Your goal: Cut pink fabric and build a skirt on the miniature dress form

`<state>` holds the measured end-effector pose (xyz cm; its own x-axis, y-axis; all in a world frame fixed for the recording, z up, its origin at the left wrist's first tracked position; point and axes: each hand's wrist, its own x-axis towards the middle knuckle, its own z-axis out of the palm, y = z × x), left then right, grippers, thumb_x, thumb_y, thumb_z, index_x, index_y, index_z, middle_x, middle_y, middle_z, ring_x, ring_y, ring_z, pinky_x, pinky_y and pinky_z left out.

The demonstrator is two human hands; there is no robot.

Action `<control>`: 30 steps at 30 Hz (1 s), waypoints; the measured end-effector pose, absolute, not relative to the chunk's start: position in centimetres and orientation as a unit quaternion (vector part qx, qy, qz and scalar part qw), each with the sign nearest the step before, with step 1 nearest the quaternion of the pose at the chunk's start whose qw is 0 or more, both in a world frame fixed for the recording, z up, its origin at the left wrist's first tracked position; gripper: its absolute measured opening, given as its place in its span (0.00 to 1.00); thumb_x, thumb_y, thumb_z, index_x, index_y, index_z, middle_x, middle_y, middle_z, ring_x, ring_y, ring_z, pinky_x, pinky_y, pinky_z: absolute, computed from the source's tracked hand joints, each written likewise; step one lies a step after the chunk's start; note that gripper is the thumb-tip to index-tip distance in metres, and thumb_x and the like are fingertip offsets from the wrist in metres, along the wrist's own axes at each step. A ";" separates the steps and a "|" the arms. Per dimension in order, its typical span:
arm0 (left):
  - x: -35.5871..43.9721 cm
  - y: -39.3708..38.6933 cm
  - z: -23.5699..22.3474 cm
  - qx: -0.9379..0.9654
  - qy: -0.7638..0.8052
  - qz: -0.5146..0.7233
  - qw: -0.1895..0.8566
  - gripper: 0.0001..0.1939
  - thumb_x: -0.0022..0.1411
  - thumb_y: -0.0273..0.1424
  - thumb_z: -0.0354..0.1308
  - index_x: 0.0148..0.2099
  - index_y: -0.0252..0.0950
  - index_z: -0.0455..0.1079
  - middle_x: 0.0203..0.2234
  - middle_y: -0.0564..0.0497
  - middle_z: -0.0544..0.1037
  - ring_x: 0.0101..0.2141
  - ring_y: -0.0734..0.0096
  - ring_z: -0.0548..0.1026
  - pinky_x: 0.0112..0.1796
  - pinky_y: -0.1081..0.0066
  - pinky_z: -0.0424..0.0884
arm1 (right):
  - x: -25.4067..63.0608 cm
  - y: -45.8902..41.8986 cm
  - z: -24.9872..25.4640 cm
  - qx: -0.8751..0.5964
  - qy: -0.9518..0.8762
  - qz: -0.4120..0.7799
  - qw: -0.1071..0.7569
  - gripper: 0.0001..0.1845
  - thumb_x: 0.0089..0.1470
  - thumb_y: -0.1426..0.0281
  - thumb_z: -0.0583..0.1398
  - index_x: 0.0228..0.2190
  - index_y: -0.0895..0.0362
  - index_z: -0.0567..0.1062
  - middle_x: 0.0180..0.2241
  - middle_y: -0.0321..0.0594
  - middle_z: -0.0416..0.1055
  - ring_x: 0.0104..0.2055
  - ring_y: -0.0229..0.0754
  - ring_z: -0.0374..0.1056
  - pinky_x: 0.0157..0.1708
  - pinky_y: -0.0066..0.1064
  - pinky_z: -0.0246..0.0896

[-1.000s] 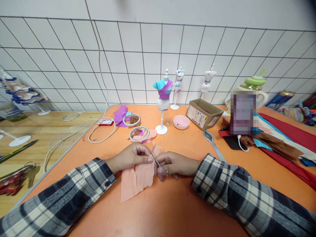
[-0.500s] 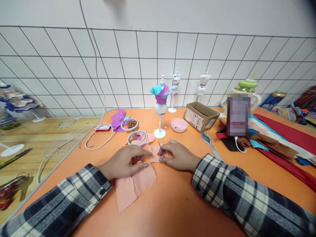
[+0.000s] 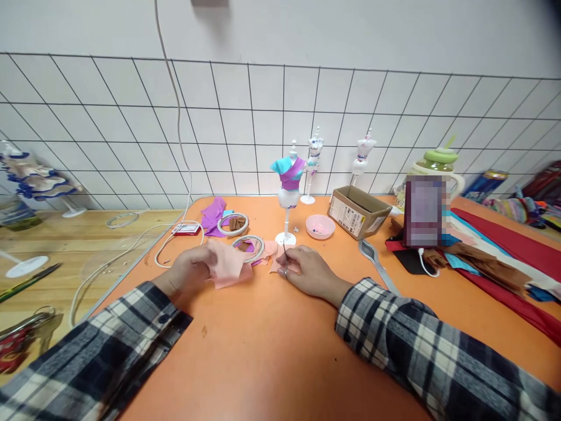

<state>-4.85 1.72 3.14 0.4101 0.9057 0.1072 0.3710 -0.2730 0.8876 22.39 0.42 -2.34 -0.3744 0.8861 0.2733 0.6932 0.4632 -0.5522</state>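
My left hand (image 3: pixel 186 272) is closed on a piece of pink crepe paper (image 3: pixel 227 264), lifted left of centre and slightly blurred. My right hand (image 3: pixel 309 270) grips small scissors (image 3: pixel 286 268), their thin blades pointing away from me. Under the scissors lies a smaller pink paper scrap (image 3: pixel 274 262). Just beyond the left hand's paper, a roll of tape (image 3: pixel 261 248) rests on more pink and purple scraps. Behind my right hand stands a small white mannequin (image 3: pixel 289 197) wrapped across the chest in turquoise and purple paper.
A second tape roll (image 3: pixel 221 228) lies near purple paper (image 3: pixel 213 215). A pink bowl (image 3: pixel 319 228) and a cardboard box (image 3: pixel 348 217) stand behind my right hand. Rightward are a phone (image 3: pixel 423 213) on a cable and coloured paper strips (image 3: pixel 491 263). A white cable (image 3: pixel 179 134) hangs at left.
My left hand has picked up the larger pink paper from the table and moved it left and away from me. My right hand stays nearly in place with the scissors.
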 end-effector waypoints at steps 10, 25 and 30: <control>-4.4 2.2 3.6 0.763 0.409 0.280 0.416 0.23 0.59 0.46 0.59 0.50 0.37 0.75 0.47 0.40 0.79 0.45 0.54 0.76 0.47 0.58 0.72 | 22.5 -0.3 -1.7 -0.457 -0.824 0.210 0.260 0.07 0.57 0.66 0.59 0.36 0.57 0.73 0.38 0.41 0.74 0.39 0.42 0.67 0.37 0.31 0.55; -3.9 4.1 0.6 0.878 0.434 0.174 0.105 0.18 0.68 0.41 0.48 0.46 0.39 0.77 0.41 0.48 0.81 0.40 0.63 0.76 0.40 0.69 0.66 | 20.1 2.3 -2.0 -0.428 -0.848 0.197 0.242 0.08 0.61 0.64 0.56 0.38 0.57 0.68 0.38 0.41 0.72 0.37 0.41 0.66 0.35 0.30 0.53; -3.3 3.6 0.8 0.919 0.384 0.085 -0.037 0.14 0.69 0.33 0.48 0.44 0.40 0.76 0.44 0.46 0.79 0.47 0.59 0.74 0.51 0.60 0.60 | 20.1 2.4 -2.2 -0.418 -0.850 0.212 0.238 0.09 0.61 0.63 0.57 0.38 0.56 0.68 0.37 0.40 0.72 0.37 0.41 0.66 0.34 0.29 0.53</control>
<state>-3.26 3.63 0.82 0.6907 0.6991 0.1849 0.7117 -0.7025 -0.0025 20.09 2.42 -2.16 -0.5363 0.8126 0.2282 0.6106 0.5602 -0.5598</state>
